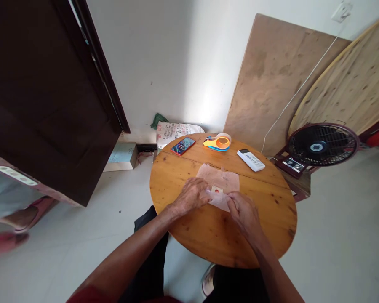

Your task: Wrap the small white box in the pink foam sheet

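A sheet of pale pinkish wrapping (222, 178) lies on the round wooden table (262, 219). On it rests a small cream-coloured item (217, 190) with a red mark. My left hand (194, 194) pinches the wrapping's near edge at the left of the item. The right side of that edge is between the fingers of my right hand (242, 209). Between both hands, the near part of the sheet is lifted against the small item.
Toward the table's far side are a phone (183, 146), an orange and blue tape dispenser (219, 142) and a white device (251, 160). A fan (323, 145) stands at the right. Another person's foot (28, 218) shows at the left.
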Demonstrator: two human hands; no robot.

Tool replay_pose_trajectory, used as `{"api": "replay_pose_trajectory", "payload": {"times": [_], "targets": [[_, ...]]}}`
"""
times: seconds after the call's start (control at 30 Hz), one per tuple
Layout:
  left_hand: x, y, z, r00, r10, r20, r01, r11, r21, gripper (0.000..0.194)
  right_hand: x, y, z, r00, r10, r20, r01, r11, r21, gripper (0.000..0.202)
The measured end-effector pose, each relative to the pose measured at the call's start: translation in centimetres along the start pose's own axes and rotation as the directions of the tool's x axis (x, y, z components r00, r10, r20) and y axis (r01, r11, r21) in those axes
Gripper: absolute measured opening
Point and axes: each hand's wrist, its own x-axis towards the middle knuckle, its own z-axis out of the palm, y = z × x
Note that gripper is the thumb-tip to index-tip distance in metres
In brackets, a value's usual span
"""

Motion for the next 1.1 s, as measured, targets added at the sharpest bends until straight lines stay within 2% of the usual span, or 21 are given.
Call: {"api": "replay_pose_trajectory", "payload": {"times": [0.1,0.2,0.33,0.47,0.63,0.83,0.9,0.97,1.03,1.1], "targets": [[1.5,-0.5,1.1,0.988,-0.151,0.029,0.153,0.976,-0.153,0.014,1.0,1.2,0.6,0.996,0.09,0.022,-0.092,0.992,0.083,0.025],[2.5,-1.1,2.0,0.963,-0.253,0.09,0.268,0.93,-0.252,0.024,1.9,2.4,1.3,0.986,0.154,0.058,-0.162,0.973,0.164,0.026],[3.2,-1.9,3.4,0.958,-0.268,0.098,0.286,0.882,-0.376,0.023,2.6,3.3,2.1,0.969,0.213,0.129,-0.239,0.94,0.245,0.023],[3.4,-2.4,4.4,0.945,-0.289,0.156,0.328,0.794,-0.512,0.019,2.8,3.5,2.6,0.949,0.257,0.184,-0.31,0.873,0.377,0.023],[3.4,-1.7,4.1,0.921,-0.325,0.216,0.384,0.659,-0.647,0.021,2.3,3.5,2.2,0.929,0.291,0.227,-0.361,0.848,0.388,0.026],[2.0,-0.6,3.3,0.912,-0.298,0.282,0.411,0.668,-0.621,0.015,1.0,3.8,2.0,0.934,0.254,0.252,-0.323,0.902,0.287,0.025],[1.8,-0.5,3.3,0.913,-0.308,0.267,0.408,0.682,-0.606,0.013,0.5,3.8,1.7,0.947,0.253,0.2,-0.288,0.941,0.177,0.024],[1.7,-0.4,3.4,0.915,-0.324,0.24,0.402,0.7,-0.59,0.016,-0.2,3.3,1.1,0.975,0.215,0.05,-0.217,0.976,0.035,0.02],[1.8,-0.3,3.6,0.912,-0.335,0.237,0.409,0.695,-0.591,0.019,-0.9,2.3,0.3,0.989,0.094,-0.112,-0.104,0.991,-0.086,0.015],[2.0,-0.2,3.7,0.907,-0.332,0.26,0.421,0.67,-0.612,0.019,-1.6,0.9,-0.3,0.986,-0.069,-0.154,0.048,0.989,-0.137,0.016]]}}
